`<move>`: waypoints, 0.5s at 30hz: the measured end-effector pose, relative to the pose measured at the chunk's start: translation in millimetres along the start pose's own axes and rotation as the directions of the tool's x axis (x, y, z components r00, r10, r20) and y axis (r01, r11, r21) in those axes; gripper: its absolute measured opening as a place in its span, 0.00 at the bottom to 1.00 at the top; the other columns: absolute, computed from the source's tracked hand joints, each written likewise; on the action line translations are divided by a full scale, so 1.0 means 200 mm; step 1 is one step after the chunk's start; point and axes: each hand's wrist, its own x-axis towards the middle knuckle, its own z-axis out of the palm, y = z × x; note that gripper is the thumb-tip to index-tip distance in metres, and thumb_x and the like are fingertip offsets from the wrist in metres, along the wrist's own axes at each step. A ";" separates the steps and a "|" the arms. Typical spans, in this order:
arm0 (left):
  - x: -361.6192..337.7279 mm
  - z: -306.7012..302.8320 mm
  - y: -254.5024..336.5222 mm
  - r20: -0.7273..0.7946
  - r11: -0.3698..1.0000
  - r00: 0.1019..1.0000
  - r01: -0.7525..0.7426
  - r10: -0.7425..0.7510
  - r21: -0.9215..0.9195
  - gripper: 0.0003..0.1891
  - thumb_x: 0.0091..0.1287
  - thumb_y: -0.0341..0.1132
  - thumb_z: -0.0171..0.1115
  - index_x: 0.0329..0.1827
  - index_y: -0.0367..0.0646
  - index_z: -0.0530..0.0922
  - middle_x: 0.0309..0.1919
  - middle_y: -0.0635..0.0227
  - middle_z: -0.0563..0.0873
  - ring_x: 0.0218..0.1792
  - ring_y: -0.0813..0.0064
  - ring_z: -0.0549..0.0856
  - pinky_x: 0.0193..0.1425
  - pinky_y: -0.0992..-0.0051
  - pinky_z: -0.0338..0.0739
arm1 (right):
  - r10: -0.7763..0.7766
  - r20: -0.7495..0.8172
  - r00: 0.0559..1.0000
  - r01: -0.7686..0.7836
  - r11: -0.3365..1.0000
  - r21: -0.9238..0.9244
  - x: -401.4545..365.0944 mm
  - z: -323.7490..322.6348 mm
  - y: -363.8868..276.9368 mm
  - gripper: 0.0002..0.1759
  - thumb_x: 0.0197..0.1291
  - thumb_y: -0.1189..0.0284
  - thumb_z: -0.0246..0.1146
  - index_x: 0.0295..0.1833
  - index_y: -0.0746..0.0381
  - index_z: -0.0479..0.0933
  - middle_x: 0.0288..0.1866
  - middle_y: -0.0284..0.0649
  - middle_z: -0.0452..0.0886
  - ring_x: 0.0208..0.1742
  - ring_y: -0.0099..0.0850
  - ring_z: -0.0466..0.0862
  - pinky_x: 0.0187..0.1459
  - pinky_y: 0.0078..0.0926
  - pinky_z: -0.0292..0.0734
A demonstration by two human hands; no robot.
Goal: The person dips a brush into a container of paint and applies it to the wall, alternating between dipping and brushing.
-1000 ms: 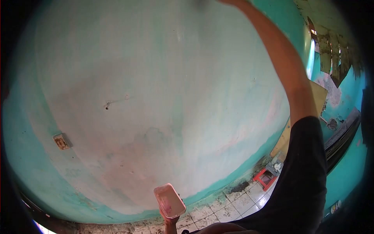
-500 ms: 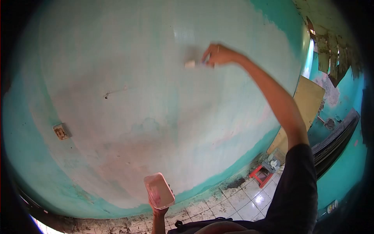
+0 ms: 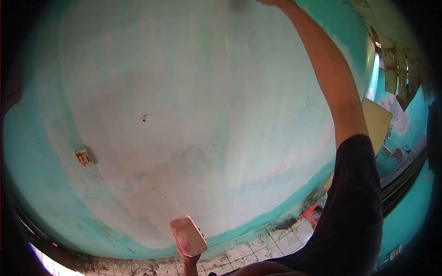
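My left hand (image 3: 189,258) grips a pinkish rectangular plastic tub (image 3: 176,238) from below and behind, at the bottom of the view. The tub is tilted towards me, with pale, pink-streaked contents inside. My right arm reaches up along the wall (image 3: 258,124), which is green with a broad, streaky whitish coat. At the top edge only part of my right hand (image 3: 271,2) shows. Its fingers and anything in them are cut off by the frame.
A worn switch box (image 3: 84,157) is fixed to the wall at left, and a small hole (image 3: 144,118) lies nearer the middle. A red stool (image 3: 312,214) stands on the dirty tiled floor (image 3: 258,255) at right. A yellowish board (image 3: 376,120) leans behind my arm.
My right hand, which held a small paintbrush against the wall, has moved up to the frame's top edge, taking the brush out of sight. My left hand keeps hold of the tub.
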 end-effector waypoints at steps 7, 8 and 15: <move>0.03 -0.02 0.06 0.024 0.995 1.000 0.000 -0.003 0.099 0.29 0.74 0.54 0.46 0.70 0.43 0.68 0.57 0.51 0.81 0.52 0.54 0.85 0.54 0.52 0.83 | -0.160 0.293 0.942 0.065 0.949 0.310 -1.55 0.33 -0.37 0.09 0.53 0.74 0.64 0.41 0.62 0.82 0.28 0.50 0.83 0.29 0.45 0.84 0.43 0.42 0.79; 0.05 -0.09 0.07 0.034 0.986 0.999 -0.035 0.030 0.165 0.27 0.75 0.51 0.46 0.69 0.43 0.68 0.56 0.52 0.81 0.52 0.55 0.85 0.54 0.54 0.83 | -0.073 0.407 0.911 -0.019 0.976 0.218 -1.82 0.44 -0.40 0.11 0.52 0.76 0.62 0.43 0.61 0.82 0.31 0.53 0.84 0.37 0.48 0.84 0.49 0.46 0.78; 0.06 -0.22 0.07 -0.028 0.995 0.998 0.056 -0.054 0.086 0.22 0.77 0.48 0.46 0.67 0.44 0.69 0.53 0.63 0.82 0.53 0.64 0.84 0.54 0.60 0.84 | -0.291 0.665 0.688 0.084 0.942 0.326 -1.38 0.34 -0.22 0.11 0.52 0.69 0.70 0.42 0.57 0.89 0.40 0.45 0.87 0.44 0.35 0.85 0.46 0.39 0.82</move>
